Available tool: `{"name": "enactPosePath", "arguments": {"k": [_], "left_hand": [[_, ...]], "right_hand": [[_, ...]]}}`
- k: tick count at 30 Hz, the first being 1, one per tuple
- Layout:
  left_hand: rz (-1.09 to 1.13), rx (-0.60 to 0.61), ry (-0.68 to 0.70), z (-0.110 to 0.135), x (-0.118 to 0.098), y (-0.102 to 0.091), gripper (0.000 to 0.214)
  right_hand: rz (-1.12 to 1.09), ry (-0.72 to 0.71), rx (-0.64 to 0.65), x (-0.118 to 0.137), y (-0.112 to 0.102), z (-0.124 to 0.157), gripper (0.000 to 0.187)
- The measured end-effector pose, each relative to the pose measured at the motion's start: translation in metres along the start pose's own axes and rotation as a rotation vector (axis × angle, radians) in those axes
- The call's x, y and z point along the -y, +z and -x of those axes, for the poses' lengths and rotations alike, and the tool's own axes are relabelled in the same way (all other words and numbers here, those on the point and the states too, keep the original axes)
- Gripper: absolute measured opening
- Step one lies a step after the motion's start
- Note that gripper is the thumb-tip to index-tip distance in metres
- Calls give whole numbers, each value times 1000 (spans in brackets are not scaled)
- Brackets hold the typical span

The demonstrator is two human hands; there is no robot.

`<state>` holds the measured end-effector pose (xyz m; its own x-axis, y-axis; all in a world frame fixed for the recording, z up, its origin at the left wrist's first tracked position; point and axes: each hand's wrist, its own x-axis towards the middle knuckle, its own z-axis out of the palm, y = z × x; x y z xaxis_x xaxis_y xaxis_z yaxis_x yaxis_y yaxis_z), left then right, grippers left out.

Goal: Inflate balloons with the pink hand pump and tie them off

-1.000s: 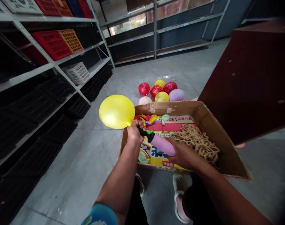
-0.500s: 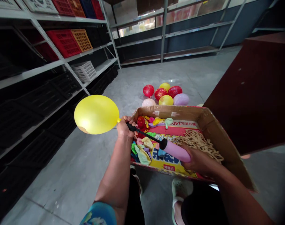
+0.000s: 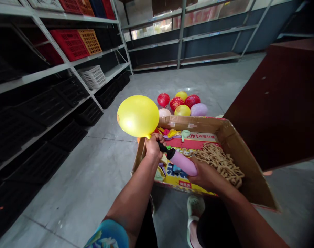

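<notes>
Yellow balloon [image 3: 138, 116], inflated, oval, neck lowermost, held before me beside my pink-and-black hand pump [image 3: 184, 163], which slants down rightward.

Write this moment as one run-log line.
left hand: black end of pump, neck of yellow balloon | right hand: pink end of pump | in box: limp balloons, tan strands

blue patterned sleeve [image 3: 109, 234], pale clog [image 3: 196, 206]

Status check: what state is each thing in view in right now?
Pump: pushed in, or nearly so
Left hand: closed around the pump's black end
Right hand: closed around its pink end
Held yellow balloon: inflated
Floor balloons: inflated
Box balloons: limp
Cardboard box: open-topped
Tan strands: heaped, tangled
</notes>
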<state>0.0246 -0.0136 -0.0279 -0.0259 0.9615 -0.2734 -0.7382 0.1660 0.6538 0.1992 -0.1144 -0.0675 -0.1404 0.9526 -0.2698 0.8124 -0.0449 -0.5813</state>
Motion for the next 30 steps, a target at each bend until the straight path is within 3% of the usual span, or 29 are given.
{"name": "enactPosePath", "arguments": {"k": [4,8,11,14,23,26,30], "left_hand": [[28,15,25,-9,-20,-4,20],[74,-18,69,-20,-49,-12,20],[83,-36,100,-25,-59,-17,19],[82,-46,104,-25,-51,-19,19],[15,-11,30,-2,3,-3,18],[18,1,14,-1,1,0,18],[36,15,26,-9,-21,-3,19]], "right_hand": [[-37,-67,31,-11,-7,2,41],[-48,-56,106,-20,-21,9,33],[-9,-31,105,-22,-28,13,37],[67,10,71,-19,-27,12,40],[85,-27,-57,1,-5,2,38],[70,-26,-40,2,-5,3,36],[-15,-67,9,-7,-11,5,35]]}}
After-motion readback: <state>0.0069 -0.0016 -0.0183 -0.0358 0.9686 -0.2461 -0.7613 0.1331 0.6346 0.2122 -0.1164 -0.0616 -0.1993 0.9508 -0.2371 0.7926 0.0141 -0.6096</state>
